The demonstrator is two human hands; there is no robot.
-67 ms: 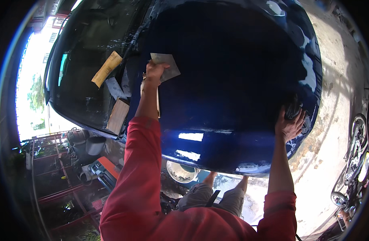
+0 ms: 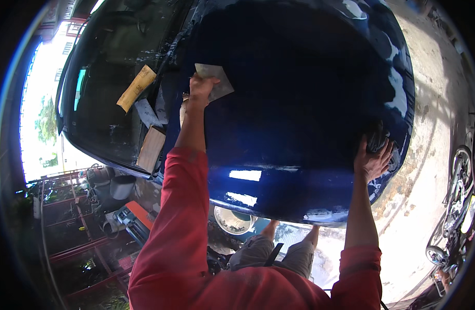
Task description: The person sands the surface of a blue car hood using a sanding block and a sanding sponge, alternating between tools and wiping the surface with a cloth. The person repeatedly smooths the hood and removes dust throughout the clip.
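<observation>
In the head view, our left hand clamps its fingers on a thin grey sheet, which juts out over the windshield side of a dark blue car hood. Our right hand lies palm down near the front edge of the hood, its fingers slightly apart. We cannot tell whether anything is under that palm, or whether the sheet touches the paint.

As we judge it, a stiff corner of the sheet could scratch the hood if our wrist tilts it downward. Our right palm could slip on the glossy curve if it bears too much of our weight. The wooden block, the yellow strip and the grey piece lie on the sloping glass or along its lower edge, near our left forearm; a careless elbow might nudge one loose and send it sliding.

As for containers, a round pale tub sits below the near side of the car, beside our feet. Its inside looks greyish beige, but we cannot tell if that is liquid or bare bottom.
</observation>
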